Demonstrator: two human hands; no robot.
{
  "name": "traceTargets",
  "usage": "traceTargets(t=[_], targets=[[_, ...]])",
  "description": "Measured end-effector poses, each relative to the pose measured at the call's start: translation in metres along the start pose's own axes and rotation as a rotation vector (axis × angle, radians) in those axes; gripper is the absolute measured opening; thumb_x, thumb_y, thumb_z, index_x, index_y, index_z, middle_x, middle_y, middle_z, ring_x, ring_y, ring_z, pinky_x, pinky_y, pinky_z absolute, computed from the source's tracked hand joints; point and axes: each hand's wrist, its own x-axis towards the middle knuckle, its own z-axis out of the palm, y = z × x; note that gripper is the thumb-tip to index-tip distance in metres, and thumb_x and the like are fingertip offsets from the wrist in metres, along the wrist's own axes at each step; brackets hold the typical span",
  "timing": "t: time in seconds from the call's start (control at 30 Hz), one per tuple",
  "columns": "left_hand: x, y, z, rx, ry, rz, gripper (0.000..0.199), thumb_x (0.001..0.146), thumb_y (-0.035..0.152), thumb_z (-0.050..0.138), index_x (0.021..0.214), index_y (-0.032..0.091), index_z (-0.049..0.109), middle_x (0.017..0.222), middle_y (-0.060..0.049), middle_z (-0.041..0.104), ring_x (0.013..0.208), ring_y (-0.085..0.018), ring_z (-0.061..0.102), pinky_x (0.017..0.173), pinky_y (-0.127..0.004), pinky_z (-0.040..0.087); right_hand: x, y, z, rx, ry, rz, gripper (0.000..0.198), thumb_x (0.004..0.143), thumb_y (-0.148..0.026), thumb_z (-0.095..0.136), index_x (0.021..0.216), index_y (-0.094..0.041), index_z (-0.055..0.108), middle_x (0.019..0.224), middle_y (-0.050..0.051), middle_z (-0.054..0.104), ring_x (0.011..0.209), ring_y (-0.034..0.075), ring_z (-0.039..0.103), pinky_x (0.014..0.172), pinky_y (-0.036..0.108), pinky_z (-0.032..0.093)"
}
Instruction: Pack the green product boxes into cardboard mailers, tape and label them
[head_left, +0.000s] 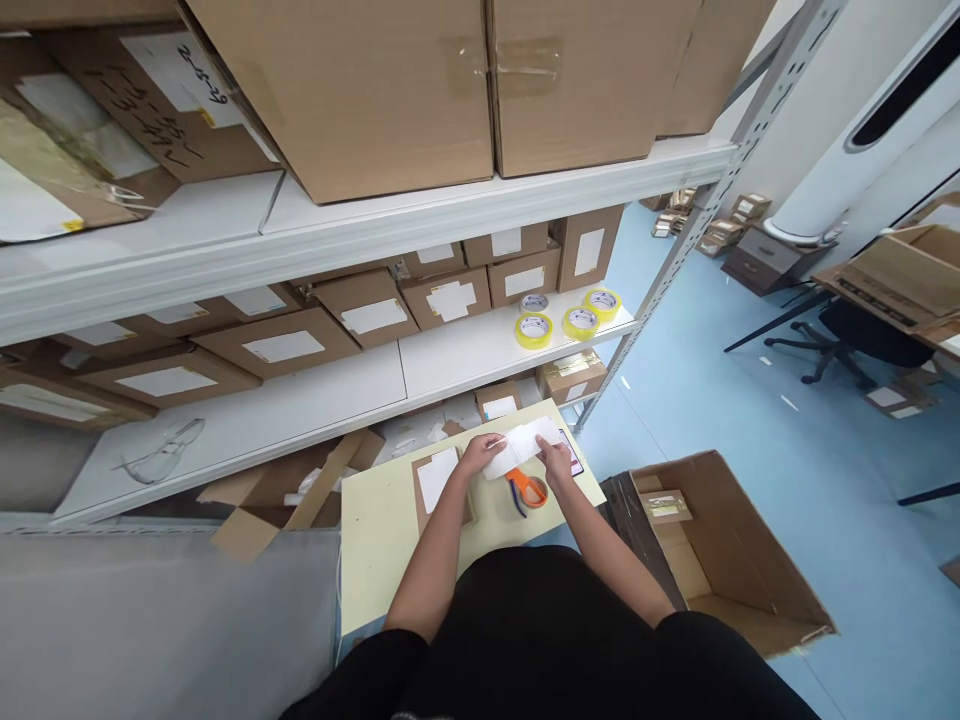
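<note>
Between my two hands, above the pale yellow table [375, 540], is a strip of white paper labels [523, 446]. My left hand [481, 455] pinches its left end, and my right hand [554, 458] grips the right end. Just below the paper lies an orange tape dispenser [531, 490] with a dark blue handle. Under my left forearm rests a small cardboard box [423, 500] with a white label on top, partly hidden by the arm. Beside my right hand a phone [573, 455] with a lit screen lies on the table.
Shelving [480, 360] with labelled cartons stands ahead, holding several yellow tape rolls [533, 331] and clear goggles [165, 450]. A large open carton [750, 560] with a small parcel inside is at right. Another open box [300, 485] stands left of the table. A chair [832, 350] is farther right.
</note>
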Motion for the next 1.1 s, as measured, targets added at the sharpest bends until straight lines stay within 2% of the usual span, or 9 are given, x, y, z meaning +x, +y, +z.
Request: traceTargets(t=[0.17, 0.3, 0.5, 0.7, 0.83, 0.9, 0.97, 1.03, 1.1], targets=[[-0.006, 0.006, -0.010, 0.116, -0.036, -0.015, 0.040, 0.075, 0.056, 0.072, 0.070, 0.016, 0.073, 0.071, -0.002, 0.070, 0.068, -0.018, 0.060, 0.067, -0.029, 0.048, -0.009, 0.002, -0.009, 0.004, -0.061, 0.028, 0.040, 0.066, -0.042, 0.088, 0.096, -0.020, 0.073, 0.102, 0.008, 0.080, 0.097, 0.027, 0.074, 0.080, 0.037, 0.061], [-0.014, -0.003, -0.025, 0.150, -0.092, -0.001, 0.037, 0.074, 0.054, 0.073, 0.071, 0.017, 0.076, 0.074, -0.003, 0.074, 0.071, -0.020, 0.063, 0.068, -0.029, 0.048, -0.007, 0.002, -0.021, -0.131, -0.181, 0.039, 0.039, 0.064, -0.046, 0.089, 0.087, -0.019, 0.072, 0.090, 0.006, 0.078, 0.086, 0.024, 0.072, 0.074, 0.034, 0.059], [-0.022, -0.026, -0.053, 0.011, 0.115, -0.039, 0.040, 0.075, 0.058, 0.073, 0.084, 0.020, 0.081, 0.093, -0.008, 0.081, 0.087, -0.026, 0.071, 0.081, -0.035, 0.054, -0.004, -0.009, -0.034, -0.065, 0.022, -0.063, 0.041, 0.069, -0.051, 0.083, 0.094, -0.023, 0.067, 0.092, 0.004, 0.076, 0.084, 0.022, 0.071, 0.067, 0.031, 0.057], [0.008, -0.015, -0.016, 0.008, 0.304, -0.072, 0.044, 0.081, 0.055, 0.070, 0.100, 0.017, 0.081, 0.105, -0.011, 0.080, 0.101, -0.029, 0.071, 0.093, -0.041, 0.055, -0.022, -0.025, -0.021, -0.012, -0.167, -0.022, 0.041, 0.066, -0.041, 0.086, 0.099, -0.023, 0.068, 0.102, 0.005, 0.077, 0.087, 0.022, 0.071, 0.071, 0.030, 0.057], [0.018, 0.005, 0.005, 0.059, 0.490, -0.041, 0.054, 0.078, 0.051, 0.077, 0.120, 0.017, 0.076, 0.124, -0.014, 0.073, 0.117, -0.030, 0.065, 0.106, -0.044, 0.048, -0.039, -0.033, -0.004, -0.151, -0.276, -0.038, 0.035, 0.062, -0.033, 0.084, 0.093, -0.022, 0.071, 0.091, 0.003, 0.076, 0.081, 0.021, 0.069, 0.071, 0.031, 0.056], [0.005, 0.012, -0.001, -0.037, 0.440, -0.035, 0.054, 0.081, 0.059, 0.073, 0.116, 0.017, 0.077, 0.118, -0.014, 0.075, 0.113, -0.030, 0.067, 0.104, -0.043, 0.050, -0.046, -0.042, 0.003, -0.267, -0.339, -0.084, 0.030, 0.063, -0.030, 0.081, 0.091, -0.020, 0.073, 0.088, 0.003, 0.075, 0.080, 0.021, 0.068, 0.071, 0.032, 0.055], [-0.019, 0.016, -0.012, -0.168, 0.260, -0.034, 0.056, 0.081, 0.064, 0.072, 0.112, 0.017, 0.078, 0.108, -0.013, 0.077, 0.103, -0.028, 0.070, 0.097, -0.041, 0.052, -0.053, -0.050, 0.010, -0.368, -0.382, -0.163, 0.037, 0.062, -0.025, 0.078, 0.098, -0.021, 0.075, 0.094, 0.004, 0.075, 0.082, 0.021, 0.067, 0.072, 0.033, 0.054], [-0.049, 0.017, -0.020, -0.238, 0.076, -0.042, 0.055, 0.072, 0.061, 0.082, 0.106, 0.018, 0.079, 0.098, -0.010, 0.078, 0.094, -0.026, 0.071, 0.090, -0.038, 0.054, -0.060, -0.053, 0.020, -0.425, -0.414, -0.216, 0.052, 0.062, -0.022, 0.077, 0.114, -0.022, 0.073, 0.099, 0.004, 0.075, 0.083, 0.022, 0.067, 0.072, 0.033, 0.054], [-0.078, 0.017, -0.020, -0.246, 0.004, -0.067, 0.049, 0.062, 0.055, 0.091, 0.093, 0.017, 0.080, 0.087, -0.006, 0.077, 0.086, -0.025, 0.071, 0.082, -0.035, 0.055, -0.066, -0.049, 0.032, -0.420, -0.471, -0.198, 0.062, 0.064, -0.025, 0.078, 0.125, -0.024, 0.068, 0.096, 0.004, 0.075, 0.082, 0.022, 0.067, 0.072, 0.034, 0.054]])
